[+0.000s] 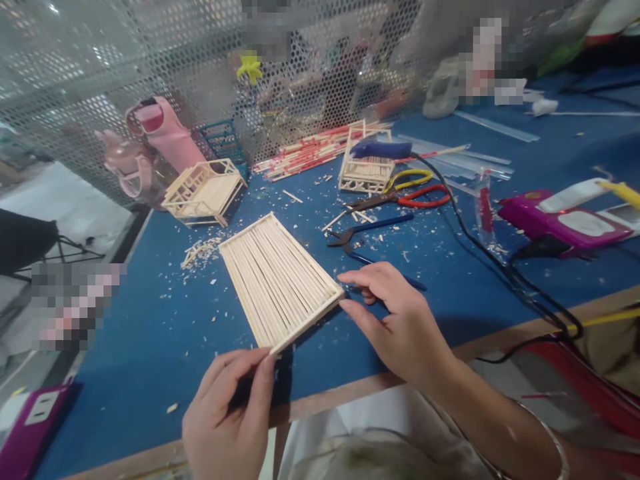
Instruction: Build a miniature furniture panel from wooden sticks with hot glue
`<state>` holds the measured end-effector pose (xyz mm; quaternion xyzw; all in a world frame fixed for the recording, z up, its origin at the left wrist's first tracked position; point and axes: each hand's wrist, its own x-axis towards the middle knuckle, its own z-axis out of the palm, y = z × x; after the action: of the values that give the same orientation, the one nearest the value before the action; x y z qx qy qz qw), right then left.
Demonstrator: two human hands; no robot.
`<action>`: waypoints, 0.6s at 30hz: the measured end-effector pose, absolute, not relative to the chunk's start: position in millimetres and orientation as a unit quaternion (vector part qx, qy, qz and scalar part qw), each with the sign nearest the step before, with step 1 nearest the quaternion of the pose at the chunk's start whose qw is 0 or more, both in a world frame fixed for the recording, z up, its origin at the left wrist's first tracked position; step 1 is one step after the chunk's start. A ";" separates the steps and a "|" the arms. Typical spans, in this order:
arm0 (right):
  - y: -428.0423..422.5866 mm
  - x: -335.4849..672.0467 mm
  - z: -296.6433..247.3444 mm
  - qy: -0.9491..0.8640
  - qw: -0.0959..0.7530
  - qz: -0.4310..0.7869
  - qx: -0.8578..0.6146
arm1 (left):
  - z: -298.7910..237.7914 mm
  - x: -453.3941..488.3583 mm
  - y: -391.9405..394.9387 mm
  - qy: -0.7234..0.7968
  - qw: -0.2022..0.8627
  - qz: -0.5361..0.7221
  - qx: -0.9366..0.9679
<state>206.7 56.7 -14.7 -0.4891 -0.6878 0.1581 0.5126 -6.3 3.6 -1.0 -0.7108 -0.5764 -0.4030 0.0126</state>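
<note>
A flat rectangular panel of pale wooden sticks [283, 277], laid side by side inside a raised stick border, slants over the blue table. My left hand [230, 407] pinches its near corner between thumb and fingers. At the right corner, my right hand [395, 320] has its thumb and forefinger closed about the edge; the other fingers are curled. Just beyond that hand lie blue-handled pliers [350, 240], with their jaws apart. Scissors with red and yellow handles [400, 193] are farther back.
A small stick-built bed [207, 193] stands at the left, near pink bottles [170, 133]. Another stick model [367, 167] sits behind the scissors beside a blue glue gun [383, 148]. Bundled sticks [310, 150], clear glue rods [495, 127], black cables [463, 223] and scattered scraps share the table.
</note>
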 end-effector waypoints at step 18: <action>63.1 203.1 -7.9 -0.657 0.494 0.249 -0.511 | -2.4 -9.8 6.6 -0.581 0.023 -0.397 -0.711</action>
<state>203.1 63.1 -7.9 -0.5112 -0.6573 0.2493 0.4944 -9.8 6.6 -2.4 -0.7106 -0.5807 -0.3966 0.0229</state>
